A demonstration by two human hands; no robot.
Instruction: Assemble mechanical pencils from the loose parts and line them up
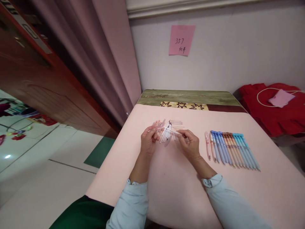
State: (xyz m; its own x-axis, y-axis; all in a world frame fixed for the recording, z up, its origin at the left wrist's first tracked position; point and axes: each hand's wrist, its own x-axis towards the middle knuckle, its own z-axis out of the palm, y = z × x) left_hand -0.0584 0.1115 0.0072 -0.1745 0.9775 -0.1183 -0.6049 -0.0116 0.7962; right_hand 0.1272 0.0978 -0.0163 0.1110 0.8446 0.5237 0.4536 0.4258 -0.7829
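Observation:
My left hand point(149, 139) is closed in a pinch on a thin, pale pen part, too small to make out clearly. Opposite it, my right hand point(190, 143) pinches a slim white pen refill point(173, 130) that slants up toward the left. The two pieces come close together between my hands; whether they touch I cannot tell. Just beyond lies a fanned pile of white refills point(166, 135) with dark tips. Pinkish pen parts point(159, 123) are bunched behind my left fingers, partly covered. Pale clear pieces point(176, 122) lie behind the refills.
To the right, a row of pens point(230, 149) in pink, blue, brown and turquoise lies on the pale pink table cover point(166, 190). A red cloth item point(274, 111) sits beyond the table's right edge. A wooden door point(59, 86) and mauve curtain point(109, 47) stand left.

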